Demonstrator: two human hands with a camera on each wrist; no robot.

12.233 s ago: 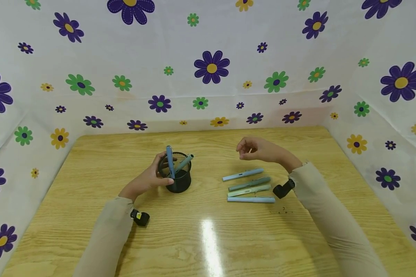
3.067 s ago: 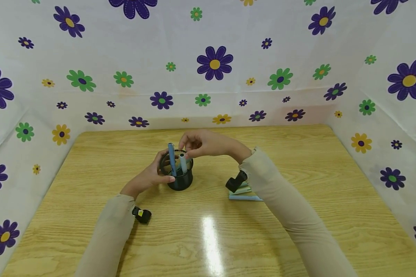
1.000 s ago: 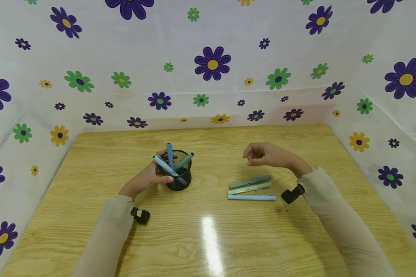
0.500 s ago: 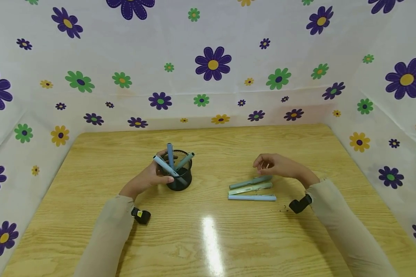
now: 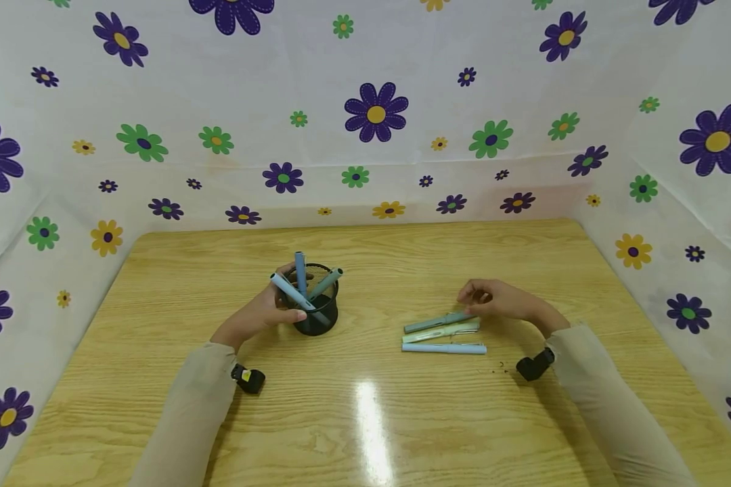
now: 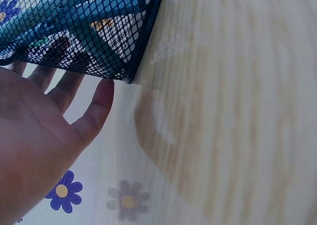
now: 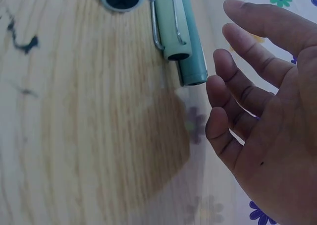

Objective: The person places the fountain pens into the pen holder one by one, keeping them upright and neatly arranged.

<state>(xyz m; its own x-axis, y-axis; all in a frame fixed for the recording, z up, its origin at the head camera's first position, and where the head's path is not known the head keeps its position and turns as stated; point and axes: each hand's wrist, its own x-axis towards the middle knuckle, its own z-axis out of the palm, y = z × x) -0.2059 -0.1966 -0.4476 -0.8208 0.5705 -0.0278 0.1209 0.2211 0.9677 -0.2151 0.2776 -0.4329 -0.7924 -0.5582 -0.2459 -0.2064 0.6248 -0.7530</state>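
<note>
My left hand (image 5: 258,318) grips a black mesh pen holder (image 5: 318,322), thumb at the front and fingers around its far side. Inside it lean a blue pen (image 5: 300,272), a light blue pen (image 5: 289,289) and a green pen (image 5: 326,282). On the right, a dark green pen (image 5: 431,324), a pale green pen (image 5: 437,332) and a second light blue pen (image 5: 443,348) lie side by side. My right hand (image 5: 504,301) hovers by the dark green pen's clip end. In the right wrist view its loosely bent fingers (image 7: 237,86) are apart from that pen.
Everything stands on a light wooden table (image 5: 256,426). Small dark marks (image 5: 501,367) show on the wood right of the pens. White flower-print cloth (image 5: 244,115) encloses the back and sides.
A light blue pen from the table now leans in the holder. Over the last second my right hand has moved right and down to the dark green pen's end. My left hand stays put.
</note>
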